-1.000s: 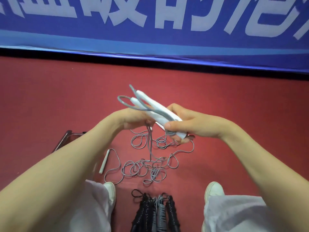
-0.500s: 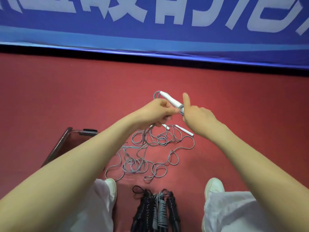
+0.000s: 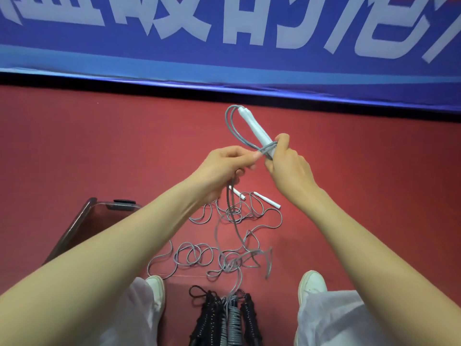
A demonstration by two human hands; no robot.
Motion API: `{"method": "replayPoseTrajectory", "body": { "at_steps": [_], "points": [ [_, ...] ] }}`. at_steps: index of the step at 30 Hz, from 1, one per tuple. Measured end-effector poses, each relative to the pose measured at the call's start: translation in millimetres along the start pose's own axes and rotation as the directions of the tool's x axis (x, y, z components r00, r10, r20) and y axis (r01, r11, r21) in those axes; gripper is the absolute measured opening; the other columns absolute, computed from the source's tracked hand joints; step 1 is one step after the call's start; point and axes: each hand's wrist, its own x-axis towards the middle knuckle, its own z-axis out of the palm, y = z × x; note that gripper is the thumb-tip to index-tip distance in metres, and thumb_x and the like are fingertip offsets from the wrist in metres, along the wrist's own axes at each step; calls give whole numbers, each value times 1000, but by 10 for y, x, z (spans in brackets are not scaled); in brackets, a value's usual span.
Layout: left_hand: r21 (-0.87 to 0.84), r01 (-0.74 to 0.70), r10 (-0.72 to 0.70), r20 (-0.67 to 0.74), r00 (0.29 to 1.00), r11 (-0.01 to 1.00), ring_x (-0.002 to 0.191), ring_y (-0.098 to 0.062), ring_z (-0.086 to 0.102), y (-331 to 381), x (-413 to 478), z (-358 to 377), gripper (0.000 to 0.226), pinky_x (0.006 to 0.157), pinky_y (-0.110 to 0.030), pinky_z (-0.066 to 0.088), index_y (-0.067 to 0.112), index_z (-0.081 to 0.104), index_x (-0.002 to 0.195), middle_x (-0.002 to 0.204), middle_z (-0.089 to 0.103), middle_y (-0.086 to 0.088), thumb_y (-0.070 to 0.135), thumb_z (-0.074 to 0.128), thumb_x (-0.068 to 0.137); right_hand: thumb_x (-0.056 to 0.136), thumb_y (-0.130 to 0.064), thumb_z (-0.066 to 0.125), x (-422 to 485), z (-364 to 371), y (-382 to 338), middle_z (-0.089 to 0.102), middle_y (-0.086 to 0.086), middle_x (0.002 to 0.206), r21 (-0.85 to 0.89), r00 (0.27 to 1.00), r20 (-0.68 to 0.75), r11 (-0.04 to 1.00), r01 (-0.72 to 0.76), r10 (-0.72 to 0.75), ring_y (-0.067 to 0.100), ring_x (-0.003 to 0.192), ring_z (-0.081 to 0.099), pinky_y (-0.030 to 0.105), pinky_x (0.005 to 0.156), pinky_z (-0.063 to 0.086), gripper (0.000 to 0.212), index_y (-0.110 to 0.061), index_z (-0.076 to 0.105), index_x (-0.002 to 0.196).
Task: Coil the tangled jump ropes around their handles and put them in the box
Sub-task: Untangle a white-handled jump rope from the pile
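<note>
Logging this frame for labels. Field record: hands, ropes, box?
right hand: grips two white handles together
left hand: pinches grey rope at the handles
tangle: loose grey rope on red floor
spare handles: two, on floor
box: clear, left side, partly behind forearm
coiled ropes: between the shoes

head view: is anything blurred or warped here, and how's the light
In the head view the banner's lower edge slants and curves slightly, wide-lens style; the left hand is smeared at its fingers, and the grey rope blurs near the right shoe; the white handles in the right hand look fairly crisp; light is flat, with a faint sheen on the clear box.
</note>
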Motion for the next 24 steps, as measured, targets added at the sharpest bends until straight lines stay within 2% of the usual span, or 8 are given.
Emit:
{"method": "replayPoseTrajectory", "body": {
  "at_steps": [2, 4, 8, 10, 14, 18, 21, 24],
  "points": [
    [53, -149, 152, -56, 987, 987, 50, -7, 42, 0, -20, 40, 16, 52, -19, 33, 13, 62, 71, 61, 61, 2, 12, 72, 84, 98, -22, 49, -16, -14, -24, 61, 26, 111, 38, 1000, 11, 999, -18, 17, 48, 96, 59, 41, 66, 32, 39, 0, 32, 126],
    [53, -206, 208, -33, 978, 977, 45, -10, 44, -5, -39, 70, 19, 47, -19, 36, 11, 58, 72, 62, 60, -2, 7, 71, 84, 98, -23, 50, -21, -49, -40, 61, 27, 112, 81, 1000, 14, 996, -24, 23, 48, 98, 58, 41, 67, 33, 38, -1, 33, 124],
    [9, -27, 26, 79, 997, 1000, 40, -7, 26, 12, -27, -28, 22, 42, -19, 18, 15, 51, 72, 65, 56, 0, 14, 65, 89, 96, -21, 52, -20, -130, -50, 62, 24, 106, 225, 1000, -9, 974, 0, 2, 46, 91, 58, 42, 68, 40, 34, -5, 35, 121],
    [-9, 66, -65, 108, 992, 998, 41, -5, 26, 3, 6, -92, 23, 43, -18, 16, 14, 51, 72, 67, 56, 2, 16, 63, 90, 96, -19, 53, -39, -165, -59, 62, 17, 94, 326, 999, 29, 945, 27, -38, 38, 78, 57, 35, 61, 37, 30, -8, 36, 117],
    [-36, 110, -104, 132, 986, 993, 40, -3, 30, -23, 36, -169, 17, 44, -16, 20, 15, 58, 85, 63, 59, 4, 18, 69, 72, 92, -11, 54, -120, -220, -50, 50, -3, 69, 610, 964, 203, 793, 14, -173, 10, 52, 41, 23, 51, 33, 23, -16, 36, 107],
    [-76, 92, -76, 198, 977, 993, 42, -1, 32, -35, 38, -189, 25, 43, -12, 21, 11, 59, 98, 58, 51, 11, 12, 65, 74, 94, -2, 51, -172, -262, -22, 47, 5, 71, 773, 906, 314, 630, -70, -284, 13, 56, 38, 22, 48, 32, 25, -16, 37, 108],
    [-113, 56, -29, 231, 973, 992, 44, 1, 34, -6, 21, -144, 17, 46, -13, 20, 15, 62, 99, 58, 53, 14, 7, 57, 85, 93, 3, 52, -170, -286, -58, 47, 6, 69, 843, 914, 294, 527, -109, -281, 15, 57, 37, 22, 46, 31, 28, -14, 38, 109],
    [-204, 57, -7, 238, 971, 977, 45, 1, 39, 30, 28, -134, 26, 45, -12, 24, 13, 62, 102, 62, 60, 12, 10, 60, 76, 92, 7, 51, -149, -300, -65, 46, 3, 60, 906, 919, 263, 402, -130, -294, 13, 50, 33, 19, 41, 26, 27, -15, 42, 105]
  ]
}}
